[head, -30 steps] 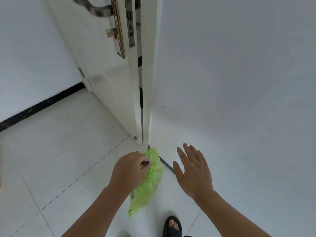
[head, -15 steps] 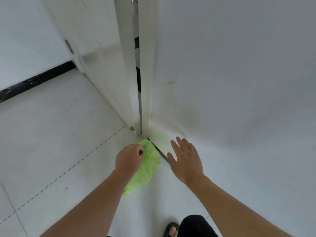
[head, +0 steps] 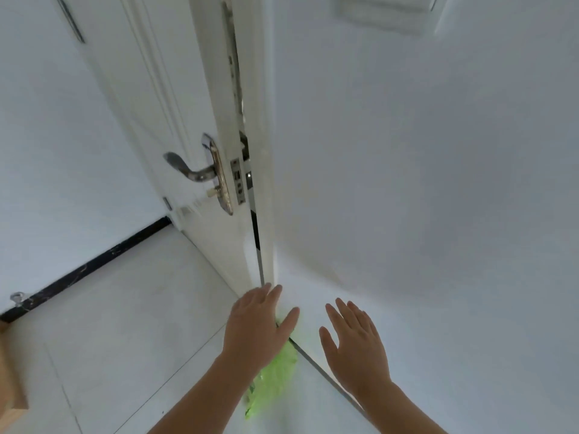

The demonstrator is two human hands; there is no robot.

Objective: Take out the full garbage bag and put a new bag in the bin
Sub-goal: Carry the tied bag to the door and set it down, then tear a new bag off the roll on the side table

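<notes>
One green garbage bag [head: 275,375] lies or hangs low by the floor [head: 131,308], a crumpled, blurred strip running down from under the left hand [head: 257,333] toward the bottom of the frame, just beside the dark strip at the foot of the wall [head: 423,183]. Whether it holds anything cannot be told. The left hand is above the bag's upper end with its fingers stretched out and spread, thumb out to the side; its grip is apart, though the palm is hidden, so contact with the bag cannot be told. The right hand [head: 355,346], one of two hands in view, is open too, fingers spread, clear of the bag and close to the wall. Beyond the hands stands one white door [head: 163,126], slightly ajar, with one metal lever handle [head: 188,169]. At the far left edge sits a wooden corner [head: 11,380].
</notes>
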